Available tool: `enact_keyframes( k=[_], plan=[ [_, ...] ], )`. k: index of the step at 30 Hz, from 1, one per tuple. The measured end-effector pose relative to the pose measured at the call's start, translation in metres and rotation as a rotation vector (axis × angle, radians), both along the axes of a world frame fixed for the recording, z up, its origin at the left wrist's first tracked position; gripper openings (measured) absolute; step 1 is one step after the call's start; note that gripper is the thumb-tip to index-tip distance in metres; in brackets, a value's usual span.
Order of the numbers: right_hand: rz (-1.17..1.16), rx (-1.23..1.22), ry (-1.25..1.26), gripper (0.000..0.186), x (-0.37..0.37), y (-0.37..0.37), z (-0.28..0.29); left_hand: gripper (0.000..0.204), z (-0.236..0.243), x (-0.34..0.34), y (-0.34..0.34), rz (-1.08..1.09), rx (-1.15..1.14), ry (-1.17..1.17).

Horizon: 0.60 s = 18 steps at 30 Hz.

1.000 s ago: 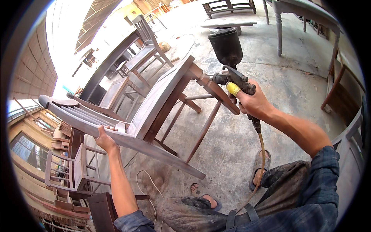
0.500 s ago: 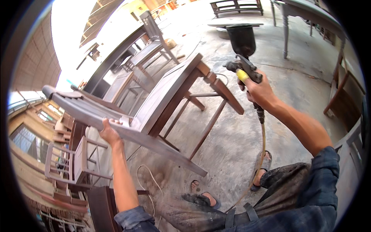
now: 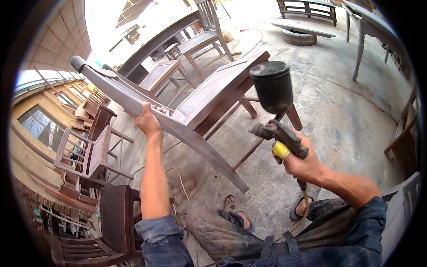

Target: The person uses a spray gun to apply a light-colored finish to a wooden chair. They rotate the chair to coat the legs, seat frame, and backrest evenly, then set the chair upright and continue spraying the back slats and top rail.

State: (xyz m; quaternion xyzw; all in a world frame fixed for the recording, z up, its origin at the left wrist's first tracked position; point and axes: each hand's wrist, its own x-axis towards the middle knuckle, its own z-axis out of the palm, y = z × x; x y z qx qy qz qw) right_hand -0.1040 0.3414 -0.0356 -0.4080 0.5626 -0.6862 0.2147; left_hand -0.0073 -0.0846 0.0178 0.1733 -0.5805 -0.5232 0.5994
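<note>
A black, round-sided cup with a flat lid [image 3: 272, 86] sits atop the dark metal spray gun [image 3: 288, 139] in my right hand [image 3: 304, 162]; the lid hides whatever is inside. My right fingers are wrapped around the gun's handle, a bright yellow covering [image 3: 281, 150] on one digit, and a thin tan hose [image 3: 306, 213] drops from the grip toward my lap.

My left hand [image 3: 149, 122] grasps the curved back post of a grey-brown wooden chair [image 3: 218, 91], thumb on the near side, fingertips showing over the far edge. The chair stands in front of me between my two hands, its slatted back to the left of its seat and its front legs toward the gun. The nozzle faces left toward the chair, with the cup overlapping the seat's front corner from where I look.

The chair's seat is a flat, framed panel with a pale, dusty-looking surface; its side rail shows redder brown, and slim bars join the legs. Beneath lies a stained, scuffed grey concrete floor [image 3: 338, 115]. My dark trousers [image 3: 227, 238] are blotched and smeared.
</note>
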Motion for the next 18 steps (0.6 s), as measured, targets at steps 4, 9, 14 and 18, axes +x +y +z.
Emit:
enact_keyframes(
  k=[4,9,14,18],
  plan=[
    [0.135,0.014,-0.075,0.041,0.021,-0.005,0.006,0.031,0.001,0.002,0.0,-0.022,0.01,0.032],
    [0.063,0.0,-0.005,0.041,0.014,-0.01,0.004,0.042,0.002,0.001,0.002,-0.003,0.07,0.018],
    [-0.12,0.024,-0.076,0.039,-0.017,0.002,0.019,0.037,-0.001,0.002,0.002,-0.023,0.061,0.024],
    [-0.252,0.05,-0.153,0.021,-0.049,0.019,0.027,0.023,-0.004,0.0,-0.003,-0.008,0.041,0.013]
  ],
)
